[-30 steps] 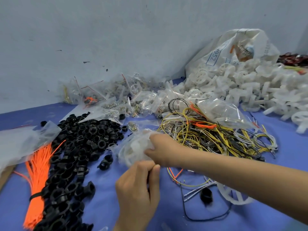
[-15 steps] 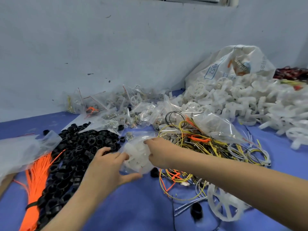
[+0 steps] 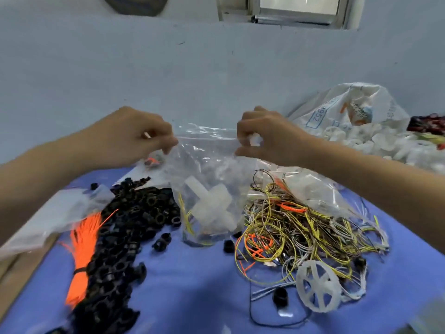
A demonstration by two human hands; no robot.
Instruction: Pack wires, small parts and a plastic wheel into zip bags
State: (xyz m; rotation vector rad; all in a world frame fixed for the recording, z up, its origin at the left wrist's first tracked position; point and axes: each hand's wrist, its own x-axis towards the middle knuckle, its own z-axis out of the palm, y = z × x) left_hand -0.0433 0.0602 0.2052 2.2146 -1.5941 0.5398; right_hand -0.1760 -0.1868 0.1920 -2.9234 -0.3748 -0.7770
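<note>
Blue cloth (image 3: 197, 285) covers the worktop, with a pale wall behind. Nearest the viewer, below the right hand (image 3: 262, 138), a loose white plastic wheel (image 3: 317, 289) lies at the edge of the wire tangle (image 3: 301, 227). Below the left hand (image 3: 142, 135) sit the heap of black rings (image 3: 134, 225) and an orange tie bundle (image 3: 83, 249).

Between the two hands hangs the zip bag (image 3: 207, 179), lifted above the cloth, with a white wheel and a few yellow wires already inside. Each hand pinches one top corner, stretching the mouth taut.

The step looks like sealing. It would go best by keeping the strip level and tight, then running thumb and finger along it from one corner, checking that no wire crosses the seal.

Beyond the right hand, a large sack (image 3: 349, 112) spills white wheels.
</note>
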